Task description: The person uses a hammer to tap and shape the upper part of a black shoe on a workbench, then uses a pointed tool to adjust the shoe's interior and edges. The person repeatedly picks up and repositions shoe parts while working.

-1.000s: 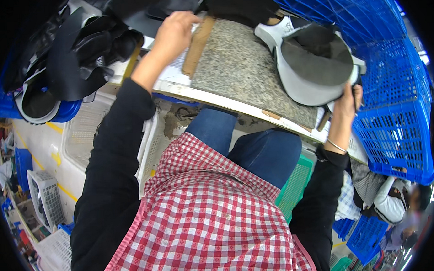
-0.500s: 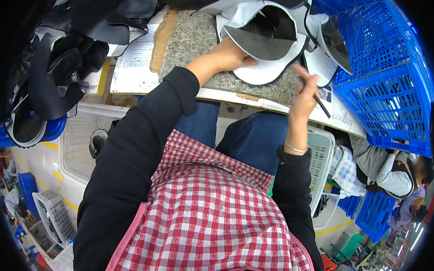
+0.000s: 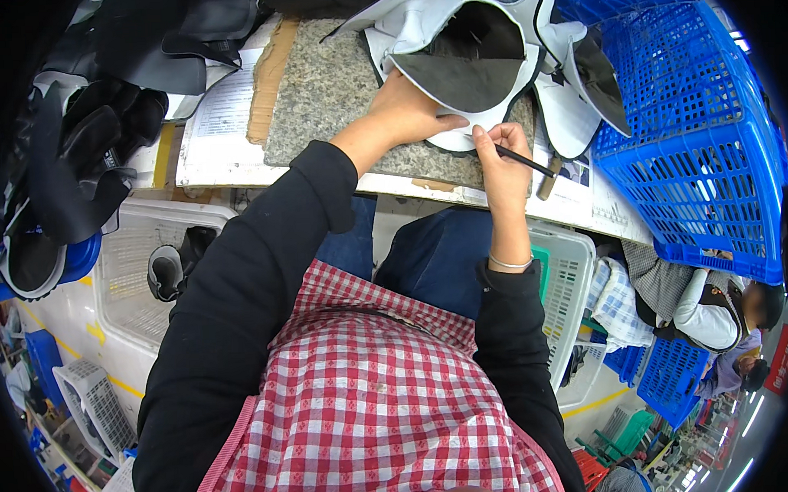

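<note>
A white-lined boot upper [image 3: 471,78] with a dark grey inner face lies on the speckled stone slab [image 3: 306,93], its opening facing me. My left hand [image 3: 407,114] is closed on its left near edge, the fingers partly hidden by the upper and the thumb along the rim. Just right of that thumb, my right hand [image 3: 505,160] pinches a thin dark pen-like stick [image 3: 528,161], which slants down to the right. The fingertips of my right hand are at the upper's near white edge. Whether the stick's tip touches it, I cannot tell.
Another white and grey upper [image 3: 580,101] lies to the right, beside a blue plastic crate [image 3: 685,132]. Dark boot pieces [image 3: 103,109] are heaped at the left. A short brown block [image 3: 549,180] lies near the table edge. A white basket [image 3: 143,263] sits below left.
My right hand has come left, to the near edge of the boot upper, with the stick in it. My left hand keeps its hold. The whole view has shifted slightly.
</note>
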Demonstrator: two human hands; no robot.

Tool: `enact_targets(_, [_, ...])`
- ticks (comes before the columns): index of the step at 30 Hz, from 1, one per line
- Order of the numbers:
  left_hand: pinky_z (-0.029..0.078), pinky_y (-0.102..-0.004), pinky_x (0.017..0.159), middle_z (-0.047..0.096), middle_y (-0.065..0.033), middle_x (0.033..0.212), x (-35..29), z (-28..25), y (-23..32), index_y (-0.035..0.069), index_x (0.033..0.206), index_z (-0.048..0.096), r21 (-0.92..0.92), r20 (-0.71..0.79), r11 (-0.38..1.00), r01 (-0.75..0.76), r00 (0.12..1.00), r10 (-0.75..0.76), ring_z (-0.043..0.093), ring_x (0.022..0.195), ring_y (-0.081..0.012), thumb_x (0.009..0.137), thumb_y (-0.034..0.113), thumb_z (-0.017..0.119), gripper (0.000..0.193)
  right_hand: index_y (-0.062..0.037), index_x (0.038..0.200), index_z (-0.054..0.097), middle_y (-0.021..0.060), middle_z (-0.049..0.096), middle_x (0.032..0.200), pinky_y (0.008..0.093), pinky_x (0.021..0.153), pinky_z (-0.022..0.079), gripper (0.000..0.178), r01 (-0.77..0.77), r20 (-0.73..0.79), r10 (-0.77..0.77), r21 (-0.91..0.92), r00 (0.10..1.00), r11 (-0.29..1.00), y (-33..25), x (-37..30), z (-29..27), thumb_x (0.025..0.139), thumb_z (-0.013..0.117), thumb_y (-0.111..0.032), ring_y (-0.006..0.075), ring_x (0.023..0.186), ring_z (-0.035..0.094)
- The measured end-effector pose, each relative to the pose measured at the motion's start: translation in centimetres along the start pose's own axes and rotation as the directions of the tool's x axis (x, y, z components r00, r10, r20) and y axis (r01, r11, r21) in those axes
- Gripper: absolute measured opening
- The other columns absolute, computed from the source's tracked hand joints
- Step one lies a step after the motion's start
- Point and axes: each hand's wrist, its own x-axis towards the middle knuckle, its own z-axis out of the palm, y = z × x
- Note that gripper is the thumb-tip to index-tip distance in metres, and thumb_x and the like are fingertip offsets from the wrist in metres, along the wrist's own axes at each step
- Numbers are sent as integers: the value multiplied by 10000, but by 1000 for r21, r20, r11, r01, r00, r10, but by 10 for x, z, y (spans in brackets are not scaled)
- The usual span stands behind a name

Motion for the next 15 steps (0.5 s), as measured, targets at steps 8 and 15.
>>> enact_targets(8, [508, -435, 1017, 685, -127, 1301, 0, 0, 2, 137, 1305, 673, 14, -44, 1000, -5, 999, 5, 628, 1220, -360, 798, 492, 811, 633, -26, 729, 577, 34, 584, 615, 295, 563, 434, 313, 76, -184, -140, -314, 973, 946, 3, 1, 17, 891, 789, -190, 95, 585, 496])
enact_targets(15, [486, -460, 1027, 678, -143, 1308, -1, 3, 2, 128, 1329, 657, -3, -21, 999, 50, 999, -51, 630, 1228, -342, 787, 481, 811, 665, -26, 712, 552, 63, 556, 588, 322, 543, 433, 308, 133, -81, -166, -311, 983, 941, 9, 2, 13, 867, 780, -163, 119, 565, 483])
